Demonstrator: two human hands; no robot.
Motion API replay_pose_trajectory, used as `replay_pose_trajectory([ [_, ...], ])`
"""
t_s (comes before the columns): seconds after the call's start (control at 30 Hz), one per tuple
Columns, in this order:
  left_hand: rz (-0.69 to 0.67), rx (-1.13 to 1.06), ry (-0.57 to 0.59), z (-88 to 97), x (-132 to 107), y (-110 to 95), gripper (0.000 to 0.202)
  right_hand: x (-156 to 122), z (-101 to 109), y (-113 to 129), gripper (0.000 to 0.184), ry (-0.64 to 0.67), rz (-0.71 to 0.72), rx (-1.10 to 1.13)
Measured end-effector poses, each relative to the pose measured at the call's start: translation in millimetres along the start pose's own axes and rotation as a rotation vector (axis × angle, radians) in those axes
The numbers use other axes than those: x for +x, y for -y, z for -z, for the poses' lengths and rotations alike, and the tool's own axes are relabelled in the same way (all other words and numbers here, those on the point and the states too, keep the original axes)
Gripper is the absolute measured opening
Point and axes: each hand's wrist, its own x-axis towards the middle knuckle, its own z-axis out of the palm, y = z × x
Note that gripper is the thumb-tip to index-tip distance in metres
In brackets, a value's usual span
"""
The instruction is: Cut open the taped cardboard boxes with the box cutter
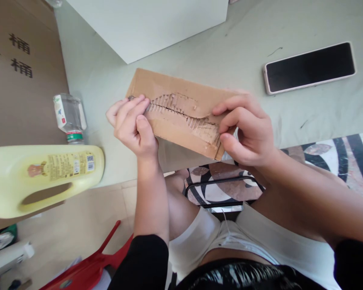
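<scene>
A small brown cardboard box [181,90] is held up between my two hands, tilted down to the right. A ragged tear runs along its face, with the corrugated inner layer showing. My left hand [134,127] is closed on the left end, fingertips on the face by the tear and the thumb folded near the lower edge. At the right end my right hand [246,125] pinches the box by the tear's end, fingers and thumb pressed against the cardboard. The far side of the box is hidden.
On the pale table cover [181,52] lies a phone [310,67]. A white box [157,24] is at the back. To the left are a large carton [21,104], a clear bottle [71,117] and a yellow jug [45,173]. Below, a red chair [99,257] stands on the floor.
</scene>
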Motion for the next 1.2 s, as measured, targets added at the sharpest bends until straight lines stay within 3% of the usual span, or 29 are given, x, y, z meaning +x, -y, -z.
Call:
replay_pose_trajectory([
  [0.2, -0.022, -0.025, 0.000, -0.3, 0, 0, 0.059, -2, 0, -3, 0.009, 0.015, 0.004, 0.010],
  [0.37, -0.080, 0.029, -0.074, -1.0, 3, -6, 0.062, -4, -1, 1, 0.037, 0.044, 0.021, -0.050],
  [0.63, -0.017, 0.024, -0.006, -0.2, -1, -2, 0.055, -2, 6, 8, 0.043, 0.160, -0.038, -0.135],
  [0.77, -0.044, 0.119, -0.038, -0.1, 0, -3, 0.056, 0, 7, 7, 0.042, 0.159, -0.004, -0.140],
  [1.03, -0.068, 0.048, -0.051, -1.4, 0, -3, 0.055, 0, 2, 4, 0.043, 0.097, -0.016, -0.093],
  [1.2, -0.144, 0.016, -0.108, -1.2, 2, -5, 0.054, -4, -1, -4, 0.017, 0.067, 0.026, -0.075],
])
